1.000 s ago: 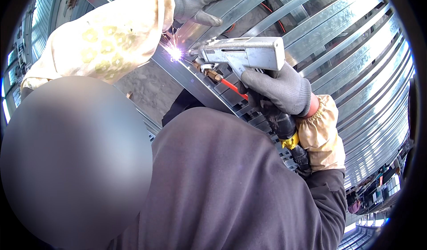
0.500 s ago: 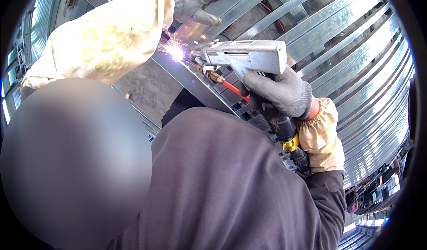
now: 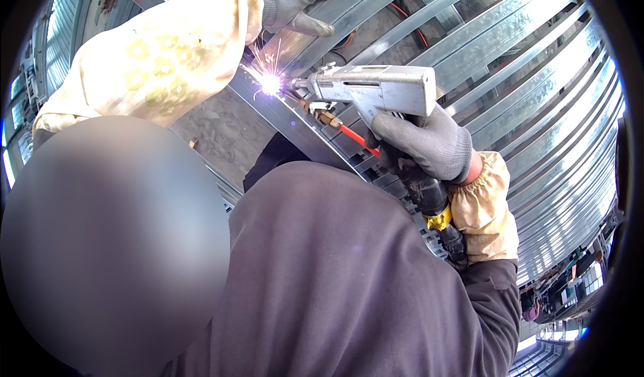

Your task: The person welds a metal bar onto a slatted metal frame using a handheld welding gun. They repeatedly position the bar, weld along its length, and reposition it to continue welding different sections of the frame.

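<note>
My right hand (image 3: 429, 142), in a grey glove, is wrapped round the handle of a silver welding gun (image 3: 386, 87). The gun's nozzle points left. At its tip a bright white-violet arc (image 3: 271, 84) throws sparks, right on a long metal beam (image 3: 298, 127). Beyond the arc, my left hand (image 3: 295, 1) lies on the metal with its gloved fingers spread, holding nothing. A pale protective sleeve (image 3: 151, 62) covers the left forearm. An orange-red hose (image 3: 357, 138) runs back from a brass fitting (image 3: 327, 118) under the gun.
Rows of shiny galvanised metal strips (image 3: 503, 58) fill the right side, with gaps between them. A thick black cable (image 3: 429, 192) bound with yellow tape (image 3: 439, 218) hangs below the gun. Grey floor (image 3: 215, 132) shows left of the beam. A thin red cable (image 3: 421, 36) lies beneath the strips.
The welding gun and its arc have shifted slightly right and toward me along the beam, my right hand with them. My left hand stays in place.
</note>
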A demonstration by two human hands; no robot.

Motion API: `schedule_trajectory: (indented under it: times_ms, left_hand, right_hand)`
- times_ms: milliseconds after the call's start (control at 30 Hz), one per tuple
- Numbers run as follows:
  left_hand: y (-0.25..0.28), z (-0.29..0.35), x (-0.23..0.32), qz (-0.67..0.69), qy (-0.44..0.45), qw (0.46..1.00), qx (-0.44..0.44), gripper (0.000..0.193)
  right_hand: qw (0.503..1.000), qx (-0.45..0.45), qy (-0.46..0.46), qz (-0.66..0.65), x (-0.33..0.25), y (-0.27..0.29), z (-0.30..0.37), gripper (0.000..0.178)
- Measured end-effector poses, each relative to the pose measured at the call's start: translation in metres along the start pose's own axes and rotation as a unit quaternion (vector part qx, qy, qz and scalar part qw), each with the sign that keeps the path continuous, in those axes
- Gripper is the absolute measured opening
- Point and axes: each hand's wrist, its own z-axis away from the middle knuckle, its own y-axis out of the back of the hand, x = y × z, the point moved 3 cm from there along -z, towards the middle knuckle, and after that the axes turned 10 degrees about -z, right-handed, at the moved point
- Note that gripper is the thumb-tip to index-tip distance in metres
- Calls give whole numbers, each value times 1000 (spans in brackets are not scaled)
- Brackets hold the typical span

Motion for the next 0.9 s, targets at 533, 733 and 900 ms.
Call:
schedule_trajectory:
  times_ms: [533, 733, 900]
  left_hand:
    - [-20, 9, -7, 3, 14, 1000, -2, 107]
    - [-20, 9, -12, -5, 5, 1000, -2, 106]
    - [-27, 13, -14, -6, 10, 1000, 10, 106]
  right_hand:
    - [999, 19, -23, 12, 9, 6, -13, 42]
    - [999, 24, -19, -14, 10, 5, -13, 43]
    - [1000, 16, -6, -4, 16, 8, -18, 44]
